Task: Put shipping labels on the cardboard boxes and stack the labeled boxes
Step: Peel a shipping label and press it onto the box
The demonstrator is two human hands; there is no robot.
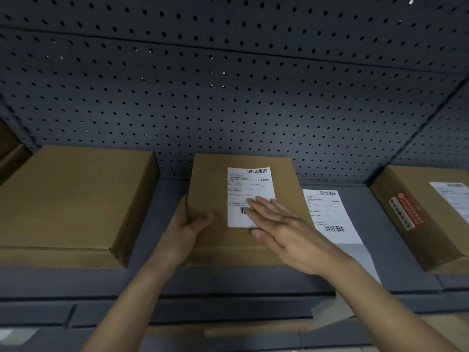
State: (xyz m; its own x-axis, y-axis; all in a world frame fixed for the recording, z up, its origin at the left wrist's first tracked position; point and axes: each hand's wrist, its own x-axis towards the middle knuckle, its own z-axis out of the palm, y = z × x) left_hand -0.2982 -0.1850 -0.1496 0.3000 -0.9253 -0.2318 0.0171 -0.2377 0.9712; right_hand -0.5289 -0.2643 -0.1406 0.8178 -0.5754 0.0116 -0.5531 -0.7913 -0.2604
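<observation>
1. The middle cardboard box [210,179] lies flat on the grey worktop [380,224], its far edge against the pegboard [228,97].
2. Bare strips of worktop separate it from a larger box [76,194] on the left and a third box [411,194] well apart on the right.
3. The left hand [189,224] grips the middle box's left edge, thumb on top.
4. The right hand [284,227], fingers straight and together, presses flat on the shipping label [250,189] on the box's top.
5. A loose label sheet [330,212] lies just beside the box's right edge.
6. Both labels carry a barcode at the upper right and another lower down, with bold Chinese characters; the fine print is too small to read.
7. The third box bears a red sticker [406,212] and its own white label [454,196].
</observation>
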